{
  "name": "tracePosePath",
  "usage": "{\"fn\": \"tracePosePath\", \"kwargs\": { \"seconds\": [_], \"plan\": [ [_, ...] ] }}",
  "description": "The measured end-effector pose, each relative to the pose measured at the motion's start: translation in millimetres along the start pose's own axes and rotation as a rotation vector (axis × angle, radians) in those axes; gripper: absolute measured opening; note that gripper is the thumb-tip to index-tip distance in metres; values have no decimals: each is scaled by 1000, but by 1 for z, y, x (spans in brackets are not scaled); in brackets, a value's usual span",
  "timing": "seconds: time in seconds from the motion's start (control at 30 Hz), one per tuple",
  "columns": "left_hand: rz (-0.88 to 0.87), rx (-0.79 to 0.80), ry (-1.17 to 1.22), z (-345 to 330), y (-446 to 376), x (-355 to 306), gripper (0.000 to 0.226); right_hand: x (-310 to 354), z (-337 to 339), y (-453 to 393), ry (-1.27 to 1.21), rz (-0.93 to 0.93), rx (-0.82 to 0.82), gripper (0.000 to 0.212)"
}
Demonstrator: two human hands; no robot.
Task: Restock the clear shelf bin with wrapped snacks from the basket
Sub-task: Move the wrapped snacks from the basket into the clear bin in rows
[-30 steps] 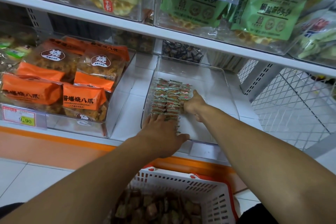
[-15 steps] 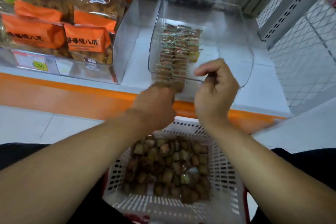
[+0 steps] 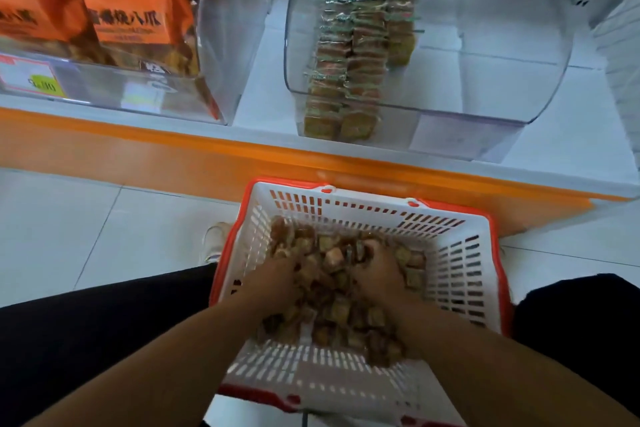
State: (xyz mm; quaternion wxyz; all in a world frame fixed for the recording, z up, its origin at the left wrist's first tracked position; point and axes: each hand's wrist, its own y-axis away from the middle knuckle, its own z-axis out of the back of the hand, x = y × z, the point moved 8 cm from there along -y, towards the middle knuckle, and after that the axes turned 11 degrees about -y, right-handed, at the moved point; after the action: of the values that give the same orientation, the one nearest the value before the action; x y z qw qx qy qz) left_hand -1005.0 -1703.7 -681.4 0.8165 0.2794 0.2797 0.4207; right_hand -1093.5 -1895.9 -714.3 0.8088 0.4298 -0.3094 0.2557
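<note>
White plastic basket [image 3: 460,274] with a red rim sits on the floor tiles [image 3: 104,229], just in front of the shelf's orange edge strip [image 3: 173,156]. Loose wrapped snacks [image 3: 332,302] fill its bottom in a brownish heap. Both hands are down in that heap. Left hand [image 3: 277,282] is buried at the left side of the pile, fingers sunk among the wrappers; cannot tell whether they are apart or clamped on any. Right hand [image 3: 379,274] is at the middle-right of the pile, fingers curled down into the snacks; grip also hidden, cannot tell.

Clear shelf bin [image 3: 519,55] stands on the white shelf [image 3: 263,80] above the basket, front wall curved. Inside, stacked rows of wrapped snacks [image 3: 349,55] run front to back along the bin's left part, green-edged wrappers on top, yellow-brown faces at the front.

Left of it, another clear bin [image 3: 214,28] holds orange snack bags [image 3: 135,10] with dark print. Price label [image 3: 31,80] with a yellow patch is on that bin's front. Black trousers [image 3: 86,329] flank the basket; a pale shoe [image 3: 214,239] shows beside its left rim.
</note>
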Motion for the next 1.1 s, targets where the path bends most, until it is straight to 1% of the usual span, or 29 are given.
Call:
{"fn": "tracePosePath", "kwargs": {
  "seconds": [0.07,0.2,0.27,0.33,0.43,0.47,0.53,0.63,0.7,0.77,0.8,0.9,0.93,1.03,1.1],
  "plan": [
    [14,-30,50,-11,-11,-13,51,5,-12,-20,18,-16,-20,71],
    [166,-84,200,-39,-28,-27,63,-5,-40,-41,74,-85,2,68],
    [221,-100,278,-49,-38,-27,57,-5,-43,-43,151,-17,-27,70],
    [277,-122,284,-51,-49,-20,47,-3,-43,-42,205,74,-34,70],
    [214,-116,272,-51,-68,-19,37,-6,-53,-45,390,103,49,68],
    [202,-114,300,-50,-72,-20,34,-7,-56,-48,431,85,72,66],
    [231,-121,413,-50,-78,-21,31,-8,-59,-54,438,24,98,61],
    [288,-127,520,-54,-80,-23,47,-12,-62,-64,434,-60,140,57],
    [283,-105,493,-59,-82,-25,59,-14,-65,-66,445,-91,189,61],
    [258,-72,459,-64,-83,-28,68,-14,-67,-67,478,-81,233,57],
    [233,-66,443,-65,-84,-30,69,-14,-68,-66,491,-69,268,58],
    [152,-49,420,-68,-85,-36,71,-18,-67,-63,513,-71,410,87],
    [131,-40,427,-70,-86,-36,71,-19,-66,-62,514,-65,432,89],
    [94,-49,490,-70,-88,-34,64,-18,-61,-57,476,-8,400,66],
    [71,-42,522,-71,-90,-33,64,-18,-58,-48,427,7,386,59]
  ]
}}
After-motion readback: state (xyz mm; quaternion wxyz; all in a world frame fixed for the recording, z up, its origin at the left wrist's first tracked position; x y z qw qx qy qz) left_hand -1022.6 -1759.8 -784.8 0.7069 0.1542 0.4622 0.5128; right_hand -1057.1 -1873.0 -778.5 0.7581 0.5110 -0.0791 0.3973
